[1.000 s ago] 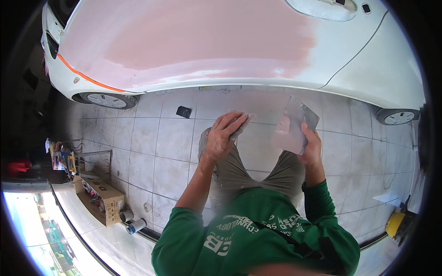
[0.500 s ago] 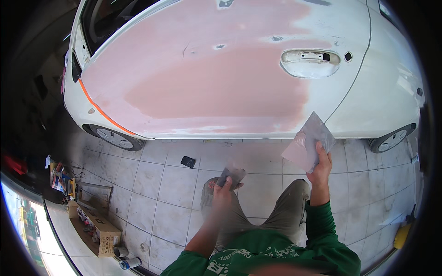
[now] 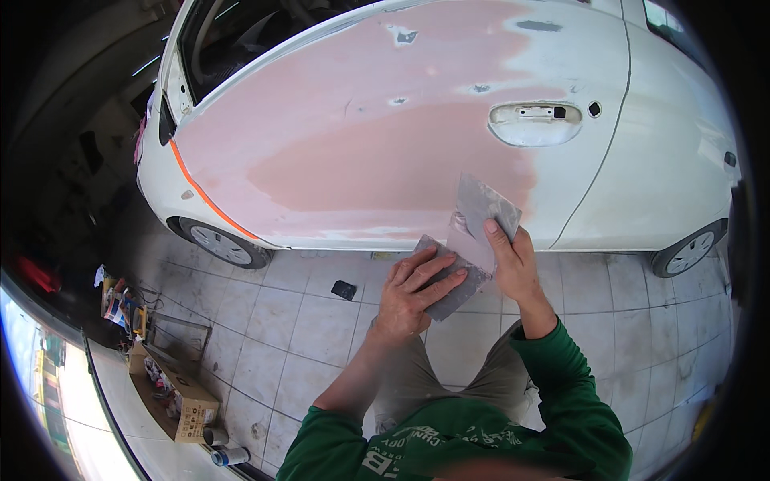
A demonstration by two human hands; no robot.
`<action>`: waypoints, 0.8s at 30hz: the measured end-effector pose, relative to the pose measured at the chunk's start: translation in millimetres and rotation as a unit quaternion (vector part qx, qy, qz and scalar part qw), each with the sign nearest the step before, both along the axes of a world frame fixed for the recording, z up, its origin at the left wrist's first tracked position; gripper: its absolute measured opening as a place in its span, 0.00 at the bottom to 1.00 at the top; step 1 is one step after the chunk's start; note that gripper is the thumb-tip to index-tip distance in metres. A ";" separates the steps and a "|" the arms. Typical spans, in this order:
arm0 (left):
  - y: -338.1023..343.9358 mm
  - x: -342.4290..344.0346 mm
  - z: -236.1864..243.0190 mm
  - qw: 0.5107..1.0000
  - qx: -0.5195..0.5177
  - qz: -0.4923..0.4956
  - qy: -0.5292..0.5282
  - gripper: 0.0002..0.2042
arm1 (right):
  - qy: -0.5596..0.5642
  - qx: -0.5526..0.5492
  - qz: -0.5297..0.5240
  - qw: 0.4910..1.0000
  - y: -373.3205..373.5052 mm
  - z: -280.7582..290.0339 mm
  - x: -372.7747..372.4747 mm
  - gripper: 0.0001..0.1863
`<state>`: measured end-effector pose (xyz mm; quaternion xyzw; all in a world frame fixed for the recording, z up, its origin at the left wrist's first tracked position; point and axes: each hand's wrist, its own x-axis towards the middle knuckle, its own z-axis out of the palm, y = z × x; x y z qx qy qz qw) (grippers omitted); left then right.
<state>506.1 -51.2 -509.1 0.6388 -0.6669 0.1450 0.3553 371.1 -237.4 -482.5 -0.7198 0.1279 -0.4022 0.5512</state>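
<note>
In front of the car door, my two hands are close together. My left hand [image 3: 407, 301] grips a dark grey sheet of sandpaper [image 3: 459, 298], its fingers lying over the near face. My right hand [image 3: 517, 268] pinches another sheet, grey and dusted pink, that looks like folded sandpaper [image 3: 485, 200], thumb on top. The two sheets meet or overlap between the hands. Beyond them stands the white car door [image 3: 369, 152], with wide pink patches of filler, small bare grey spots and a recessed handle [image 3: 536, 124].
A small black pad [image 3: 344, 289] lies on the tiled floor [image 3: 309, 333]. To the left are an open cardboard box [image 3: 192, 409] with items in it, a can [image 3: 231, 457] and assorted tools [image 3: 120, 309]. Orange tape [image 3: 196, 196] runs along the door's front edge, near the front wheel [image 3: 218, 240].
My left hand has risen from beside my knee with its sheet, and my right hand has moved left, so the two sheets now meet. The view has shifted slightly.
</note>
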 end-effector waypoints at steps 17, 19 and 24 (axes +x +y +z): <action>-92.8 146.8 261.2 0.946 -0.110 0.223 -0.210 0.17 | -0.401 0.186 0.208 0.873 -248.4 258.0 39.6 0.20; -106.3 145.5 268.6 0.934 -0.088 0.254 -0.235 0.17 | -0.406 0.151 0.275 0.858 -252.8 250.9 40.1 0.20; -132.3 146.5 268.8 0.922 -0.072 0.280 -0.257 0.23 | -0.425 0.143 0.256 0.857 -240.8 246.9 40.1 0.22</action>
